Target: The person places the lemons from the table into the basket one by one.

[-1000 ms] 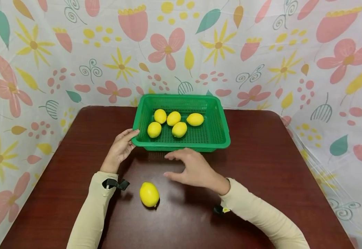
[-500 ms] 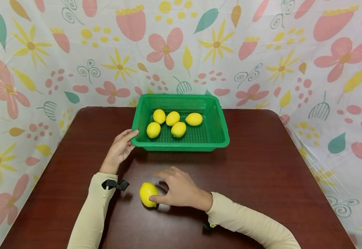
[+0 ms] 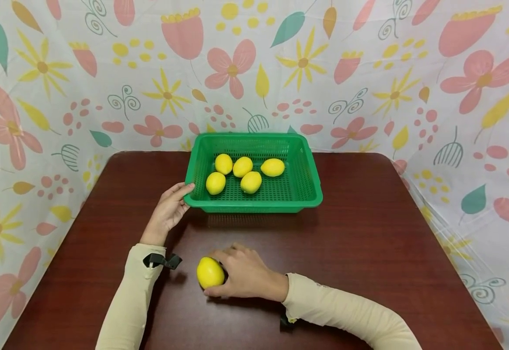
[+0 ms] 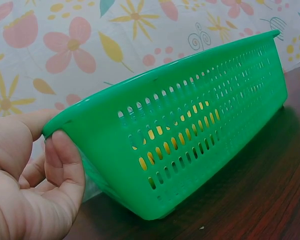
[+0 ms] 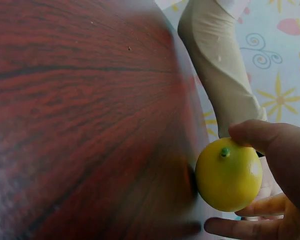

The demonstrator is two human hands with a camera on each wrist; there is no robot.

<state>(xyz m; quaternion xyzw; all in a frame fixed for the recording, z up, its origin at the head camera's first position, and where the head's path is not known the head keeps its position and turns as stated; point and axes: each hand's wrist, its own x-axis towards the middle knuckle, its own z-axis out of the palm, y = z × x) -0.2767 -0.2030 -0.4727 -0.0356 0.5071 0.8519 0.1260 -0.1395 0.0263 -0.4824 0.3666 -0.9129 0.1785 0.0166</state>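
My left hand [image 3: 169, 209] pinches the near left corner of a green plastic basket [image 3: 263, 205], thumb over the rim. In the left wrist view, curled fingers [image 4: 65, 162] lie under that rim beside the perforated wall. Several yellow lemons [image 3: 251, 182] lie inside, toward the basket's left and middle. My right hand [image 3: 247, 272] grips a single lemon [image 3: 210, 273] on the table in front of the basket, thumb on its near side and fingers on its far side. The right wrist view shows this lemon [image 5: 229, 175] with a small green stem end, the thumb against it.
The dark reddish-brown table [image 3: 359, 233] has rounded far corners. A floral cloth [image 3: 368, 63] hangs behind it and along both sides, close behind the basket. My left sleeve [image 3: 125, 301] lies to the left of the single lemon.
My right hand has come down and left from near the basket's front to the single lemon, and its fingers have closed round it. The left hand stays on the basket rim.
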